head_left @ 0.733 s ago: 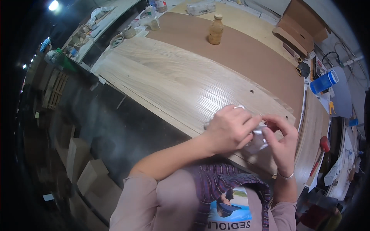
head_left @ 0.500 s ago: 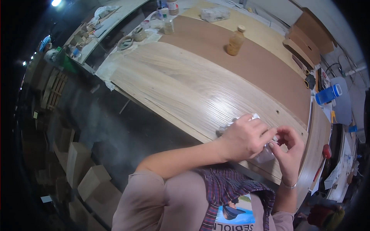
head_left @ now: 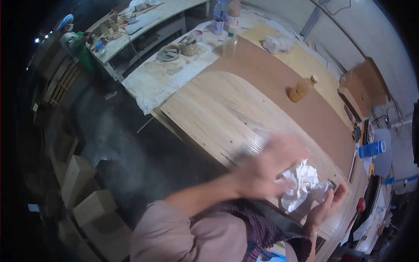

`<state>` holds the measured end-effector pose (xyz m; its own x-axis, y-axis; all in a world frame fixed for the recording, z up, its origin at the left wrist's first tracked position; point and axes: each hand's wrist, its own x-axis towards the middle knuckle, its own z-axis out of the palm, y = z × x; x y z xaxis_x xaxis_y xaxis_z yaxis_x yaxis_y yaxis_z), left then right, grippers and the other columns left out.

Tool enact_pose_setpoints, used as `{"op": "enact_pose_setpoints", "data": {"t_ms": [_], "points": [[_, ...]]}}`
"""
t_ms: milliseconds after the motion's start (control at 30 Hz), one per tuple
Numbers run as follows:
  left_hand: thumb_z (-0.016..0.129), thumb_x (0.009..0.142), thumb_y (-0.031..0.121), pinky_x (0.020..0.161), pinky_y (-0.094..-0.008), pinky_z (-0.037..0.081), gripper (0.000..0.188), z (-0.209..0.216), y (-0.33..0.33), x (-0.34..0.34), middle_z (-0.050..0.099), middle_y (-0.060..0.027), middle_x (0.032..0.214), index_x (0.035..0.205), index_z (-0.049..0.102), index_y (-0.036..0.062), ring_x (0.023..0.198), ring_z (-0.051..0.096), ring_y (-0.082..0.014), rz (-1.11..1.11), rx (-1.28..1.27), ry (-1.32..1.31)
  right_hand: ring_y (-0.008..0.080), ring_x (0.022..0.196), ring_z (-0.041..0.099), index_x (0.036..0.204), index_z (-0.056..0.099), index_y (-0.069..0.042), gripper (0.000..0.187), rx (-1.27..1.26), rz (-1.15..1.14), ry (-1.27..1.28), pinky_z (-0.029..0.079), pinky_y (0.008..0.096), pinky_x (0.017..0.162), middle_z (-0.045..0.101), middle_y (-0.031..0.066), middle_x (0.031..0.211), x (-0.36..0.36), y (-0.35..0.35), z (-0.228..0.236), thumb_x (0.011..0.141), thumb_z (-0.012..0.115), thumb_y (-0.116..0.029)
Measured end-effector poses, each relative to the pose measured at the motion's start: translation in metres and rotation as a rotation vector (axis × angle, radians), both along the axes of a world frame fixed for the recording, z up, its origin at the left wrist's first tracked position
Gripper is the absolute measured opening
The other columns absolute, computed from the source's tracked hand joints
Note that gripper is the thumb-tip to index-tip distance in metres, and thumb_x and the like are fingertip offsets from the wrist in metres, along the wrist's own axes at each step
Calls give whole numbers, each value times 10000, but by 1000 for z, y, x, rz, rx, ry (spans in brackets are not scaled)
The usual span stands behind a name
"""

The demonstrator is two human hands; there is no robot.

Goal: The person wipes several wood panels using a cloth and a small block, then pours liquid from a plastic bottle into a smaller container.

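A crumpled white sheet [head_left: 301, 185], thin and slightly shiny, lies bunched over the near edge of a wood-grain panel [head_left: 218, 105]. I cannot tell whether it is paper, cloth or film. My right hand [head_left: 325, 208] pinches its right end between thumb and fingers. Smeared by motion, my left hand [head_left: 273, 163] hovers just left of the sheet, over the panel; its fingers cannot be made out. Small dark holes dot the panel along its edges.
Beyond the panel, a bottle of yellowish-brown liquid [head_left: 301, 89] stands on a brown board [head_left: 270, 74]. Bottles and a round dish [head_left: 169, 53] are at the far left. An open cardboard box [head_left: 355, 94] and a blue container [head_left: 372, 149] sit at right. A co-worker [head_left: 74, 41] stands far left.
My left hand has come off the sheet and moved fast. The sheet is spread wider, with my right hand lower. The view has shifted, so the bottle appears further right.
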<state>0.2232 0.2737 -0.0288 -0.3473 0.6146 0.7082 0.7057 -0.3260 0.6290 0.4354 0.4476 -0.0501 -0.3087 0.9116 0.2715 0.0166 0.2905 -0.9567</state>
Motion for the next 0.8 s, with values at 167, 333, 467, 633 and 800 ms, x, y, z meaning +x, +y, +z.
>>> {"op": "enact_pose_setpoints", "data": {"t_ms": [167, 333, 467, 633, 800], "points": [[672, 894, 87, 956, -328, 483, 229, -73, -136, -188, 702, -146, 1088, 1096, 677, -20, 1027, 652, -216, 973, 165, -367, 280, 1162, 556, 1267, 476, 13, 441, 304, 173, -62, 404, 409, 1064, 552, 165, 1248, -16, -17, 17, 830, 461, 69], [685, 884, 133, 907, -324, 497, 249, -188, -181, -271, 723, -125, 1049, 1112, 709, 35, 1007, 682, -237, 829, -350, -359, 281, 1134, 560, 1196, 487, 3, 431, 274, 401, -46, 408, 413, 1043, 558, 179, 1197, -51, -30, 10, 772, 462, 82], [582, 909, 242, 1029, -451, 366, 338, -156, -130, -238, 648, -59, 1201, 1219, 665, 137, 1173, 566, -281, 528, -320, -83, 268, 1110, 568, 1197, 481, 10, 421, 190, 374, -43, 431, 392, 1019, 558, 173, 1195, -55, -31, 11, 781, 470, 73], [560, 924, 309, 1077, -509, 279, 366, -201, -148, -259, 593, -32, 1327, 1244, 649, 157, 1305, 468, -255, 612, -733, 287, 277, 1103, 574, 1220, 483, 23, 442, 326, 411, -78, 433, 395, 1019, 560, 177, 1191, -63, -53, 22, 781, 465, 78], [599, 910, 307, 1091, -527, 291, 467, -208, -178, -255, 554, -105, 1411, 1342, 598, 128, 1384, 426, -298, 618, -669, 138, 275, 1110, 568, 1220, 489, 26, 461, 359, 348, -51, 427, 390, 1019, 567, 181, 1187, -64, -53, 34, 766, 465, 103]]}}
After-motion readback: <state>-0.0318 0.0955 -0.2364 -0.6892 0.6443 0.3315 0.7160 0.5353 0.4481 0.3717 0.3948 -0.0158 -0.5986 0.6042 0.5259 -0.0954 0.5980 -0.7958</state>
